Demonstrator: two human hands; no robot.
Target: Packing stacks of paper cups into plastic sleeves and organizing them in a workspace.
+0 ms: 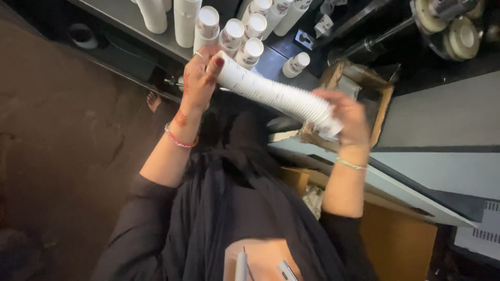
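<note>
Both grips [198, 78] [350, 117] clasp a white cup stack [276, 96] above the grey counter [130, 23] crowded with stacks.

I hold a long stack of nested cups [276, 96] across the middle of the view, its ends lying at ten o'clock and four o'clock. My left hand [199, 80] grips the ten o'clock end; my right hand [346, 117] grips the four o'clock end. Behind the stack, at twelve o'clock, further stacks of cups [229, 28] stand on a shelf [130, 23], and a single cup [296, 64] stands at one o'clock of the held stack. Beneath my right hand sits an open cardboard box [383, 106]. At two o'clock of the view, rollers [448, 26] lie. At nine o'clock spreads the floor [57, 130]. A slanted panel [396, 190] runs toward four o'clock.
</note>
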